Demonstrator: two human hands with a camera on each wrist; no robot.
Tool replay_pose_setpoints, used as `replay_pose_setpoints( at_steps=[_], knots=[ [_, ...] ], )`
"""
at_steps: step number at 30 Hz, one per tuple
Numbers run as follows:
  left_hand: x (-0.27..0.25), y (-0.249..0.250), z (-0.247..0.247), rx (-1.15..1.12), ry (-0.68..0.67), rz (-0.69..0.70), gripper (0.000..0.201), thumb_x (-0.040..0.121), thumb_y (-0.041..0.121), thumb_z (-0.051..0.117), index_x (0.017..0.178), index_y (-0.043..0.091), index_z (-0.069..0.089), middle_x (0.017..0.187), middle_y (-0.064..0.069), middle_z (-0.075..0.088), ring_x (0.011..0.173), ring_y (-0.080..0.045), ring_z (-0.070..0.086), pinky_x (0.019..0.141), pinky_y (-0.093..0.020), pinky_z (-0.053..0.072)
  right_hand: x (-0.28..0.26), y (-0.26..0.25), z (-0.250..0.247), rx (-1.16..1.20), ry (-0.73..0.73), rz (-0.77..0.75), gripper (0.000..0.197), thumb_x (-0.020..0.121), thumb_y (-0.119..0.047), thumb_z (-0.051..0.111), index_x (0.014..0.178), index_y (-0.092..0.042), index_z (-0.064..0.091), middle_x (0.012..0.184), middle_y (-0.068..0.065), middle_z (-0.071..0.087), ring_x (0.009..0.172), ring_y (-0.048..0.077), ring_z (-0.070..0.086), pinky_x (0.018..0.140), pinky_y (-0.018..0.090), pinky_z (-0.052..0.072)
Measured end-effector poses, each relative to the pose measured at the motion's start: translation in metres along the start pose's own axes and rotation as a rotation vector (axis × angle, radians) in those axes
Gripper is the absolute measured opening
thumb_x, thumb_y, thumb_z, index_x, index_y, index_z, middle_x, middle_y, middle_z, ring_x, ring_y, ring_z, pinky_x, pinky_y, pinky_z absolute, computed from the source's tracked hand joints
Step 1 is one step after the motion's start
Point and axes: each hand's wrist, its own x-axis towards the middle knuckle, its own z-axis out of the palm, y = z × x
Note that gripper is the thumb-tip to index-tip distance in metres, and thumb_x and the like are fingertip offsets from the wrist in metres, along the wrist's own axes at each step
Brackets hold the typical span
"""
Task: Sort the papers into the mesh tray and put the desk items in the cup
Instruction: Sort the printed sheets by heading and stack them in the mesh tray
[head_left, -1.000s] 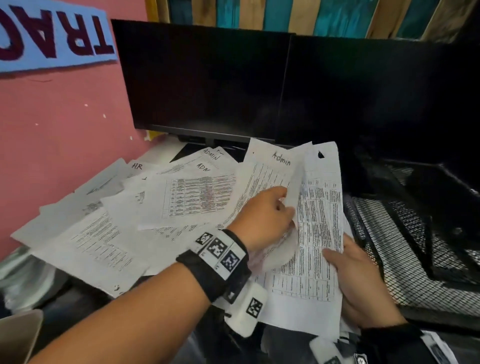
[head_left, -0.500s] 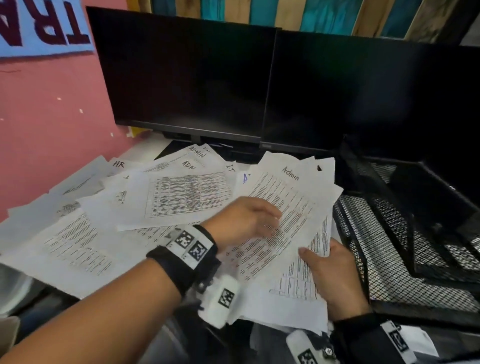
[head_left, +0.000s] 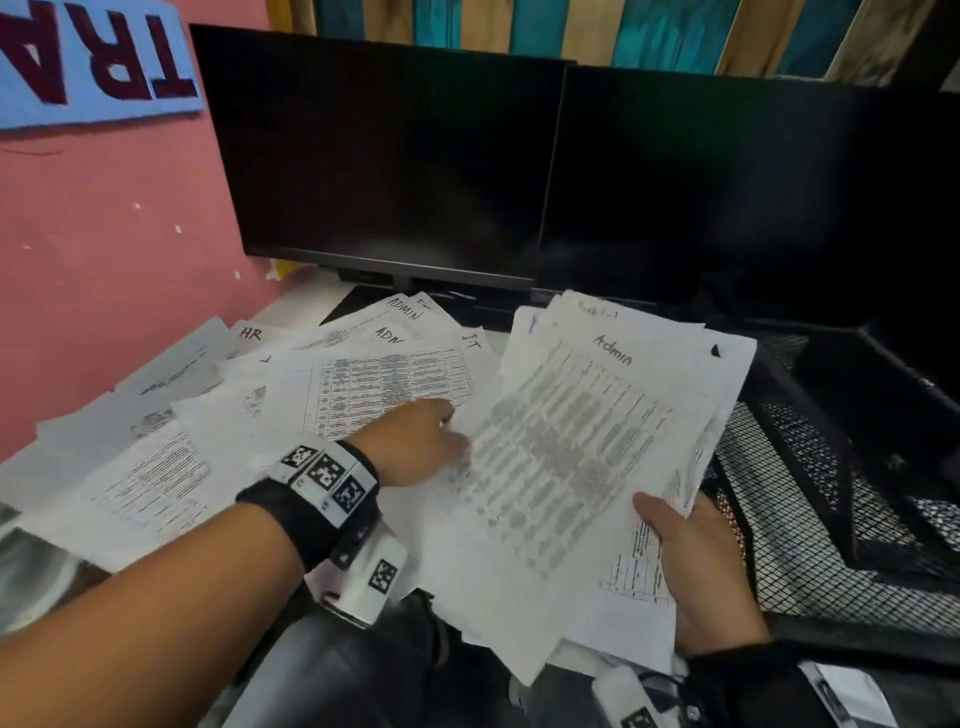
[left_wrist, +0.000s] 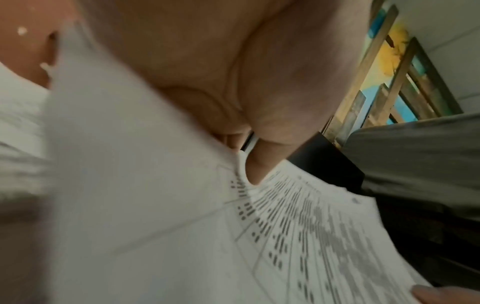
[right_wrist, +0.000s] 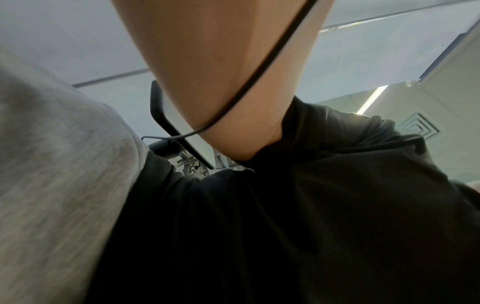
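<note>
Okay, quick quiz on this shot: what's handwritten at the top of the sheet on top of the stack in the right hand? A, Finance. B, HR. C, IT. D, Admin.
D: in the head view the top sheet of the stack held by the right hand reads "Admin" near its top edge; the "HR" sheet lies on the desk to the left.

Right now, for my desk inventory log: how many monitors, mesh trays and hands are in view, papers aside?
monitors: 2
mesh tray: 1
hands, left hand and right hand: 2
Total: 5
The papers overlap too much to count.
</note>
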Motion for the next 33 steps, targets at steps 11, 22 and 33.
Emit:
replay_pose_setpoints(
  at_steps=[11,22,33],
  knots=[
    [0.012,-0.009,-0.020,0.332,-0.075,-0.072,0.047,0.096,0.049,0.053,0.138,0.029,0.050,0.139,0.000,0.054,0.114,-0.020,0.057,0.092,-0.036,0.049,0.002,-0.006,-0.019,-0.160,0.042,-0.026,0.028,0.102,0.002,0.059,0.114,-0.019,0.072,0.108,0.005,0.082,0.099,0.032,0.079,0.090,0.056,0.062],
    [0.032,-0.040,-0.012,0.528,0.021,-0.082,0.066,0.090,0.046,0.059,0.149,0.023,0.039,0.123,-0.005,0.066,0.110,-0.025,0.063,0.087,-0.034,0.051,-0.002,-0.008,-0.026,-0.221,0.034,-0.068,0.028,0.102,0.002,0.060,0.116,-0.019,0.073,0.107,0.001,0.082,0.101,0.030,0.079,0.092,0.058,0.061],
    [0.034,-0.040,-0.017,0.574,-0.089,-0.042,0.081,0.074,0.061,0.068,0.145,0.031,0.043,0.128,0.003,0.063,0.110,-0.020,0.061,0.089,-0.037,0.052,-0.004,-0.006,-0.030,-0.186,0.034,-0.070,0.027,0.102,0.004,0.059,0.114,-0.016,0.073,0.106,0.004,0.083,0.097,0.029,0.080,0.089,0.051,0.062]
  ],
)
